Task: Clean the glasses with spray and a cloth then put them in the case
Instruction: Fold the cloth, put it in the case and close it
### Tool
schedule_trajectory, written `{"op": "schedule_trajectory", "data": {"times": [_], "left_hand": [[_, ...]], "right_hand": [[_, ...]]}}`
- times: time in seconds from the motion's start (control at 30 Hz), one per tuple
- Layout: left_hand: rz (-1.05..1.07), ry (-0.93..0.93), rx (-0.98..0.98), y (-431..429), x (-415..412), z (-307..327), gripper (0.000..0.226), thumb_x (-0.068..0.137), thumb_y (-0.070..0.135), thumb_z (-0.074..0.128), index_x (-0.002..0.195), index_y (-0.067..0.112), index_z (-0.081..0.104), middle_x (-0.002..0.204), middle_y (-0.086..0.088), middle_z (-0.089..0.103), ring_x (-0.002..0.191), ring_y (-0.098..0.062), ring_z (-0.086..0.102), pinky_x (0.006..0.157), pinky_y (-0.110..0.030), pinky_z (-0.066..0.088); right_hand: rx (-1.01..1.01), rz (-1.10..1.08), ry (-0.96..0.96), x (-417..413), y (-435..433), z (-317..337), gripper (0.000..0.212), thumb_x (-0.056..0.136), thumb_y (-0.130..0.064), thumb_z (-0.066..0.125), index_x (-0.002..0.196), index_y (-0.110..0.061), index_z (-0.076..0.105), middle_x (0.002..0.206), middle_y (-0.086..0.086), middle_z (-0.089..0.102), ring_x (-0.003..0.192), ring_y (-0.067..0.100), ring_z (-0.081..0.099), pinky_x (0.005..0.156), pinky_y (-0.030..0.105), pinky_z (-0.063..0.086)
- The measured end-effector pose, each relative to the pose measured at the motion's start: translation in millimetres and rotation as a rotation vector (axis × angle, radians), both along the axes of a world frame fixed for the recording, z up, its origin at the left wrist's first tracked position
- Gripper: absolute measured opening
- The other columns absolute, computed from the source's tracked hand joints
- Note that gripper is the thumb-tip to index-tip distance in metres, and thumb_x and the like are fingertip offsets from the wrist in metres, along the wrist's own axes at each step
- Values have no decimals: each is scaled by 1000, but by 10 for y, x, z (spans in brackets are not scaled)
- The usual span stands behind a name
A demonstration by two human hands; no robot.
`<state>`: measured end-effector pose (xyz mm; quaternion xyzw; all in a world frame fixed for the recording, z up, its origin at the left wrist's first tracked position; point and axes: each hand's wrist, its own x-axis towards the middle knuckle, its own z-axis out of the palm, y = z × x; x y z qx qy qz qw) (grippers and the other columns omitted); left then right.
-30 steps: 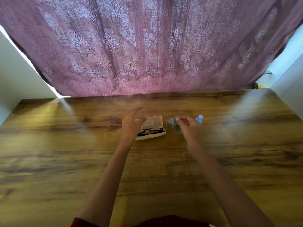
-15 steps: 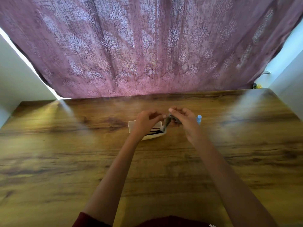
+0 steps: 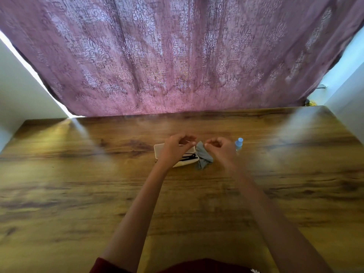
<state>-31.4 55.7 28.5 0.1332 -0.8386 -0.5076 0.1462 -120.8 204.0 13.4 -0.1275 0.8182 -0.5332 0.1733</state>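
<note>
A cream glasses case point(image 3: 158, 150) lies open at the middle of the wooden table, with black-framed glasses point(image 3: 189, 157) in it, partly hidden under my left hand point(image 3: 174, 151). A small grey cloth point(image 3: 203, 157) hangs just right of the case, between my two hands. My left fingertips and the fingertips of my right hand point(image 3: 223, 151) both pinch at its top edge, close together. A small spray bottle with a blue cap point(image 3: 239, 141) stands just behind my right hand.
The wooden table point(image 3: 98, 194) runs wide on both sides and towards me. A purple patterned curtain point(image 3: 177, 56) hangs along its far edge. White walls stand at the far left and far right.
My left hand left the case and came to the cloth in my right hand. The hands met, then drew slightly apart, and the cloth now hangs lower between them.
</note>
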Motion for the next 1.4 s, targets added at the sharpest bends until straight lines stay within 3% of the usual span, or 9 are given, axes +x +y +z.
{"op": "schedule_trajectory", "data": {"times": [0.1, 0.33, 0.57, 0.77, 0.9, 1.0, 1.07, 1.23, 1.4], "left_hand": [[12, -15, -23, 32, 16, -42, 18, 88, 13, 65, 106, 14, 69, 95, 7, 68, 84, 0, 62, 76, -11, 50], [54, -89, -22, 92, 44, -109, 18, 88, 13, 64, 106, 13, 68, 100, -1, 70, 90, -11, 64, 75, -13, 48], [141, -178, -36, 82, 30, -146, 19, 91, 20, 60, 109, 17, 66, 98, 6, 63, 91, -9, 57, 77, -19, 44], [139, -218, 39, 94, -43, -84, 32, 93, 20, 59, 123, 11, 59, 115, -3, 66, 105, -14, 60, 89, -24, 47], [63, -281, 226, 92, -70, -29, 43, 90, 45, 58, 119, 14, 63, 116, -3, 67, 105, -15, 62, 90, -28, 49], [13, -354, 551, 112, -66, 56, 56, 77, 72, 53, 96, 22, 69, 96, 2, 74, 95, -14, 69, 82, -25, 53], [-25, -333, 668, 114, -65, 39, 62, 66, 78, 56, 96, 25, 66, 97, 3, 73, 96, -13, 69, 82, -25, 54], [-119, -155, 683, 83, -36, -56, 52, 74, 56, 70, 108, 15, 70, 111, -4, 71, 109, -19, 65, 97, -31, 50], [11, -53, 707, 72, -74, -31, 26, 75, 32, 75, 94, 16, 69, 96, -2, 74, 100, -22, 66, 92, -36, 53]], "right_hand": [[234, 85, 116, 37, 5, -225, 17, 85, -14, 68, 102, -9, 67, 97, 4, 68, 82, 10, 60, 62, 12, 45], [387, 110, 371, 52, -55, -448, 14, 83, -17, 70, 94, -9, 69, 95, 4, 58, 92, 18, 56, 84, 28, 48], [54, -35, 31, -10, -70, -288, 10, 89, -18, 63, 98, -15, 65, 96, -3, 66, 86, 8, 60, 66, 16, 46], [-341, -84, -240, -64, 2, -43, 17, 92, -25, 61, 103, -13, 63, 104, 8, 68, 94, 22, 67, 81, 35, 57], [-482, -45, -338, -81, -4, 117, 15, 90, -26, 63, 98, -14, 65, 94, 5, 70, 85, 20, 69, 67, 31, 56], [-590, -26, -417, -93, -22, 211, 12, 88, -20, 65, 97, -13, 65, 92, 5, 69, 86, 19, 67, 72, 32, 56], [-634, 5, -438, -93, -25, 259, 15, 86, -13, 67, 100, -12, 63, 92, 4, 69, 85, 18, 67, 74, 32, 57], [-628, 59, -433, -72, 4, 319, 28, 89, 5, 54, 114, -8, 57, 101, 7, 68, 86, 19, 67, 77, 33, 57], [-573, 36, -418, -72, 14, 318, 26, 92, 3, 50, 112, -11, 58, 105, 10, 68, 88, 20, 67, 76, 38, 57]]}}
